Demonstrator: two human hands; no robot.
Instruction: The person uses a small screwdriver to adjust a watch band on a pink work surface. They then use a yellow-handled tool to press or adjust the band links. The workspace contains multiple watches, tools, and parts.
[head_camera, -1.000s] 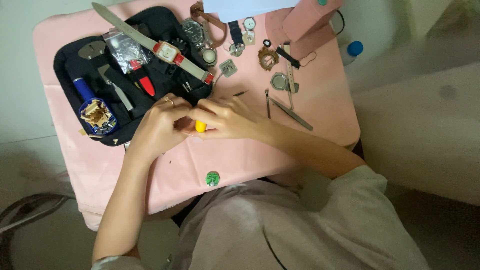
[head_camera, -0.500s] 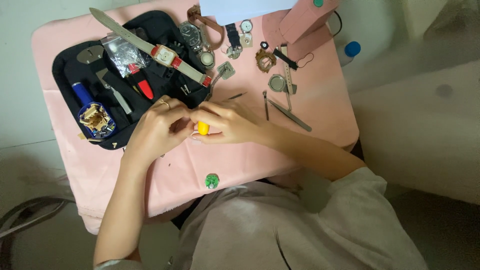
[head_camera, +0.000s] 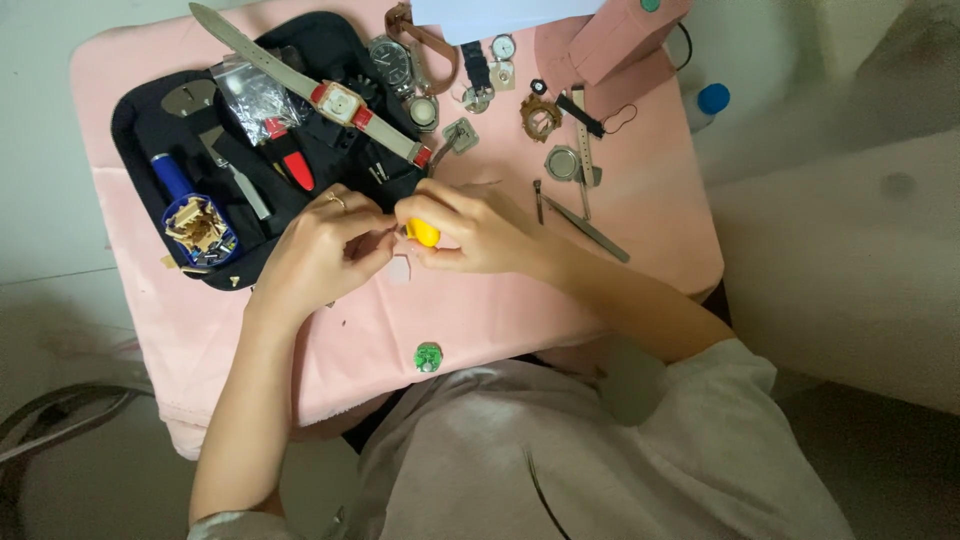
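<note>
Both hands meeting just below tool case (head_camera: 150, 130): right hand (head_camera: 480, 230) fingers clamped on yellow tool (head_camera: 423, 233), left hand (head_camera: 320, 245) fingertips pinched together, steadying something too small to tell.

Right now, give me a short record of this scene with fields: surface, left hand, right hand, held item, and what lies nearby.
surface: pink cloth-covered table
left hand: fingertips meet the right hand's, ring on one finger
right hand: pinches a small yellow tool
held item: what sits between the fingertips is too small to tell
behind left hand: open black tool case with a blue-handled tool and a red-handled tool
right of right hand: tweezers
near edge: small green round part
</note>
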